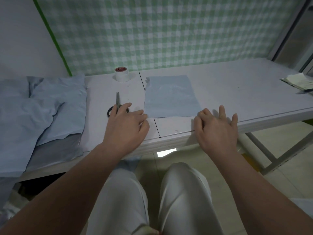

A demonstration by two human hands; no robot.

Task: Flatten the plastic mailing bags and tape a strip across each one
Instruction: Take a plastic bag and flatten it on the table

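A flat pale-blue mailing bag lies on the white table, inside thin black lines drawn on the top. My left hand hovers by the bag's near left corner, fingers relaxed, holding nothing. My right hand is near the bag's near right corner at the table's front edge, fingers loosely spread and empty. Grey scissors with black handles lie just beyond my left hand, partly hidden by it. A roll of white tape stands at the back.
A heap of rumpled pale-blue mailing bags covers the table's left end. Folded papers and a dark object sit at the far right edge. A green checked cloth hangs behind the table. My knees are below the front edge.
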